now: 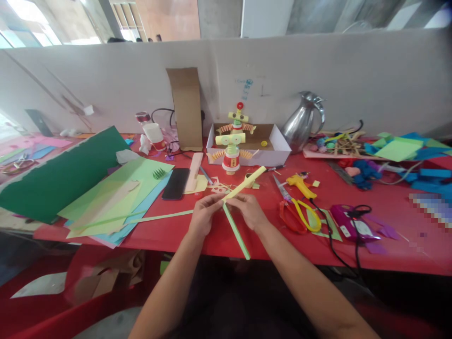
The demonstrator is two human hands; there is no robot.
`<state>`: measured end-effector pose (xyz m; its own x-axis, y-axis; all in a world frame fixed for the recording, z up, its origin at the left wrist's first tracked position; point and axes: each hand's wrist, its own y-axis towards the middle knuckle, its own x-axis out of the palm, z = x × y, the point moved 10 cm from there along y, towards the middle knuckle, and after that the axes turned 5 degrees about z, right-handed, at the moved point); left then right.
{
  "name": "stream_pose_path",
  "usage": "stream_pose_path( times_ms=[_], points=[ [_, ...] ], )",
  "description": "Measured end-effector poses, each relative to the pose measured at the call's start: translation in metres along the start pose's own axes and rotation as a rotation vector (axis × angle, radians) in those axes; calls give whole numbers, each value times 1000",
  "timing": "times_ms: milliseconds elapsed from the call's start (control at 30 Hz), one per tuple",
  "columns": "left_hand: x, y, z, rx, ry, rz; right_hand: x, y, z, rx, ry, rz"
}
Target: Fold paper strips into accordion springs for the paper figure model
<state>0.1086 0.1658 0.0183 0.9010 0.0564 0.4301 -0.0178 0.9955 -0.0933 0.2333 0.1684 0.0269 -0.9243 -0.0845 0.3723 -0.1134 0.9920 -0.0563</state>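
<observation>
both hands up over the front edge of the red table (pixel 388 207). left hand (pixel 204 215) and right hand (pixel 249 210) meet at the crossing of two paper strips, fingertips closed in a pinch on them. yellow strip (pixel 245 183) runs up and right from the pinch toward the middle of the table. green strip (pixel 236 231) runs down and right from the same spot, past the table edge. looks like the strips are folded over each other at the pinch, but we can't tell the exact overlap, fingers cover it.

around them:
- paper robot figure (pixel 231 153) stands upright just beyond the hands, a second one behind it in the white box (pixel 278 146).
- black phone (pixel 175 183) lies flat to the left, just beside a stack of green and blue paper sheets (pixel 116 197).
- scissors (pixel 294 212) with yellow and red handles lie right of the right hand, yellow glue gun (pixel 301 184) just behind them, black cable trailing off the table.
- steel jug (pixel 303 121) against the back wall, cardboard piece (pixel 186 108) leaning upright left of the box.
- long thin green strip (pixel 155 217) flat on the table, ending near the left hand.
</observation>
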Motion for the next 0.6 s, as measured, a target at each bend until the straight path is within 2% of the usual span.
stream_pose_path(
  times_ms=[133, 233, 333, 433, 600],
  points=[
    [-11, 5, -4, -31, -165, 90, 16, -2, -4, -56, -25, -145],
    [-8, 5, -1, -9, -220, 84, 24, -3, -7, -166, -125, -202],
    [-3, 3, 2, 18, -204, 52, 16, -2, -10, -241, -189, -80],
    [-2, 2, 2, 22, -175, 50, 4, -5, -14, -252, -242, 65],
    [-2, -1, 9, 97, -99, 55, 4, -11, -28, -304, -224, 101]
  ],
)
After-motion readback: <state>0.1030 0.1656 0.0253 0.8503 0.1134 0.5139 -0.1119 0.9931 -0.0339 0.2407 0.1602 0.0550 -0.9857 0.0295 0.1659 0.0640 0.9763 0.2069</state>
